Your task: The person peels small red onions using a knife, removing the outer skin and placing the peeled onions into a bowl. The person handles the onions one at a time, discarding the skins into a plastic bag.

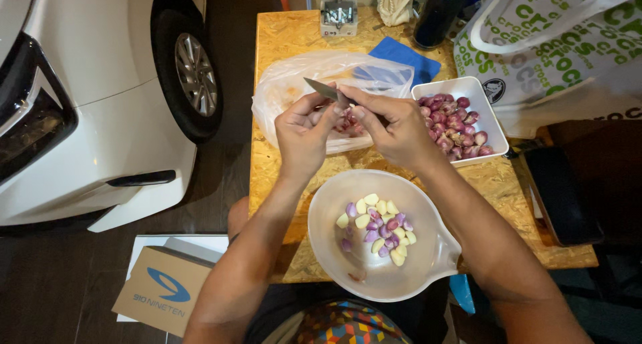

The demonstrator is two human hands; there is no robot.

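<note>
A person seated at a pale chipboard desk (294, 43) peels small bulbs, both bare hands raised together just beyond the far rim of a wide translucent white plastic bowl (428, 264). The right hand (394, 126) has its grip clamped on a short steel-bladed kitchen knife (322, 90), blade pointing left across the left hand (304, 131), whose fingers are pinched together on a small bulb (342, 107); it is mostly hidden, so its kind cannot be told for sure.

The work appears to be mid-peel, the knife edge set at the bulb's skin. Inside the bowl lies a loose heap of peeled purple shallots and cream garlic cloves (378, 227). Beyond the bowl, directly under the hands, a crumpled clear plastic bag (294, 83) holds scraps of reddish skin. Beyond the bowl and to its right, a white rectangular plastic tray (491, 120) is filled with unpeeled red shallots (455, 126), judged to be the stock not yet done. A folded blue cloth (408, 57) sits farther from the bowl, behind the bag.

The next move likely calls for a shallow, controlled pull of the blade, thumb clear, letting the skin fall into the bag and then dropping the cleaned bulb into the bowl. Left of the bowl, off the desk, stands a white car (100, 103).
</note>
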